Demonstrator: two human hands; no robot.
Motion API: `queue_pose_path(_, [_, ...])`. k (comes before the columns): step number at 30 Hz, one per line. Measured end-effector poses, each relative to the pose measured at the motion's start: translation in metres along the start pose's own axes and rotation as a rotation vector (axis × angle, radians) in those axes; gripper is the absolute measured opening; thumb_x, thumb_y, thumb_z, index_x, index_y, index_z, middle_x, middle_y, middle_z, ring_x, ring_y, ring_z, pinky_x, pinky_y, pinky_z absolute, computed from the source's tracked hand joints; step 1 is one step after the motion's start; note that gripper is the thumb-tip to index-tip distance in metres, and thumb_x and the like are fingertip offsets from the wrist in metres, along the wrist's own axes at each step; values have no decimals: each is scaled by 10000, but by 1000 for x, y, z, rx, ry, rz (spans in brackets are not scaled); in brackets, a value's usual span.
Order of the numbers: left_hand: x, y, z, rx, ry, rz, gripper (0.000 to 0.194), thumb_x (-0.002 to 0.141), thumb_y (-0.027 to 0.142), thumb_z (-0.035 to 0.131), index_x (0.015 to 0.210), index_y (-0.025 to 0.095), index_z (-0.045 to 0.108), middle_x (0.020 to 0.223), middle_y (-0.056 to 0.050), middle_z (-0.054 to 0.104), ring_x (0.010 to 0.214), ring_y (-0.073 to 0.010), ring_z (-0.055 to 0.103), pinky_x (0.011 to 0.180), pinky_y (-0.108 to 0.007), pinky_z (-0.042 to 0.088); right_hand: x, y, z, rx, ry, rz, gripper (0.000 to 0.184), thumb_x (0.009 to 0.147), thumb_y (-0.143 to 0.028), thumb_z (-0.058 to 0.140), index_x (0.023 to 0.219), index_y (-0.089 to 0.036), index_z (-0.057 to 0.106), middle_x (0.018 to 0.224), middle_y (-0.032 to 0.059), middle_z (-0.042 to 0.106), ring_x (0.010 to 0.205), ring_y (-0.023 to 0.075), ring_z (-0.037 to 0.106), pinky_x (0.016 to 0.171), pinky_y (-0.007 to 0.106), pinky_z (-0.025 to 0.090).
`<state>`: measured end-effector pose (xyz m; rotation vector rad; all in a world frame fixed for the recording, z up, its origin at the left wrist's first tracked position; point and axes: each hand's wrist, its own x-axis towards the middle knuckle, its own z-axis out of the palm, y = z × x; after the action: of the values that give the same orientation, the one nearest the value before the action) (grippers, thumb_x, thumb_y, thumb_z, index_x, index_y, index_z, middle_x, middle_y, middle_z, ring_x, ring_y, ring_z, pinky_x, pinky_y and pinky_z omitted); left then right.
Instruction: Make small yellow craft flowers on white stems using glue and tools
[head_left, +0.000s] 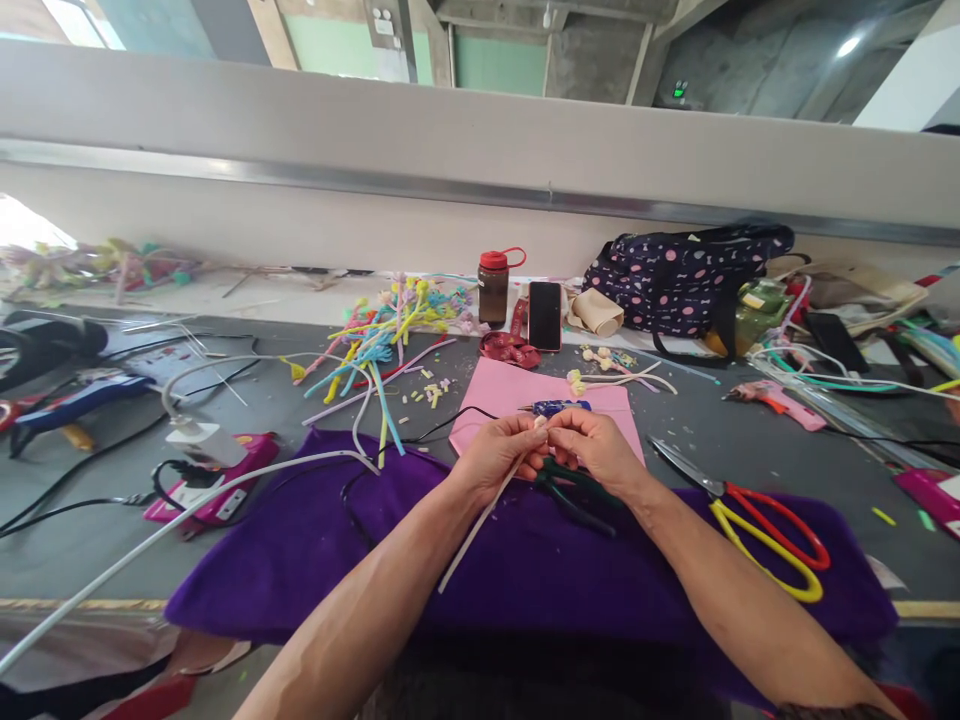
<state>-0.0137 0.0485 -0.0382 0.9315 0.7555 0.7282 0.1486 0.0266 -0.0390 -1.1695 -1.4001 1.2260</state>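
My left hand (495, 455) pinches a thin white chenille stem (480, 530), whose long end hangs down toward me. At its top is a small cream-coloured piece (540, 423), gripped between both hands' fingertips. My right hand (596, 450) closes on that piece from the other side; its exact shape is partly hidden by the fingers. Dark green-handled pliers (576, 500) lie under my hands on a purple cloth (300, 560). Just beyond my fingers, a blue tool with a pointed tip (559, 407) rests on a pink sheet (491, 390).
Large scissors (780, 530) with red and yellow handles lie open on the right. Coloured chenille stems (382, 335) are heaped at the back left. A bottle (493, 290), phone (544, 316) and patterned bag (675, 280) stand behind. A cable (195, 510) crosses the left side.
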Motion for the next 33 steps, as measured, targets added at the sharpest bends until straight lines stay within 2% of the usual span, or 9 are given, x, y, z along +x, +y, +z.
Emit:
queue_pose_path(4, [0, -1, 0, 34, -6, 3, 244, 725, 336, 687, 760, 99, 639, 646, -40, 655, 433, -59, 548, 394, -139, 440, -1, 0, -2, 28, -14, -4, 168, 752, -341, 628, 804, -182, 632, 545, -41, 564, 448, 83, 496, 395, 185, 363])
queue_pose_path(8, [1, 1, 1, 9, 33, -26, 210, 747, 308, 668, 780, 103, 642, 624, -36, 655, 413, -64, 540, 384, -152, 444, -1, -2, -6, 141, -35, 19, 235, 768, -391, 610, 859, -179, 656, 691, -6, 628, 484, 84, 536, 395, 189, 377])
queue_pose_path(11, [2, 3, 2, -15, 40, -36, 190, 750, 291, 664, 740, 105, 629, 575, -21, 635, 383, -62, 523, 359, -152, 433, 0, -2, -8, 207, 0, 36, 279, 779, -425, 594, 871, -170, 658, 744, 16, 648, 491, 87, 552, 390, 189, 381])
queue_pose_path(14, [1, 4, 2, -23, 44, -35, 195, 738, 289, 676, 703, 107, 614, 558, -18, 632, 372, -62, 521, 354, -153, 433, 0, -1, -8, 197, 33, 39, 289, 784, -442, 586, 828, -164, 650, 713, 21, 651, 469, 86, 541, 385, 190, 373])
queue_pose_path(22, [0, 1, 3, 15, 31, 12, 219, 722, 308, 689, 695, 101, 620, 578, -23, 636, 387, -61, 533, 355, -143, 428, -2, -3, -2, 64, -19, 30, 198, 733, -366, 656, 731, -177, 597, 551, -42, 569, 436, 79, 496, 381, 180, 342])
queue_pose_path(28, [1, 3, -2, -126, 19, -27, 144, 791, 245, 610, 751, 107, 619, 590, -17, 642, 395, -73, 551, 352, -159, 445, -2, -3, -4, 194, -2, 72, 179, 730, -337, 652, 730, -176, 575, 600, -39, 574, 441, 69, 498, 382, 175, 333])
queue_pose_path(33, [1, 3, -2, -120, 30, -31, 135, 807, 241, 594, 758, 115, 605, 558, -3, 627, 392, -74, 554, 364, -161, 454, -2, -4, -3, 215, 22, 70, 191, 727, -342, 653, 718, -170, 571, 604, -41, 569, 437, 60, 491, 386, 173, 330])
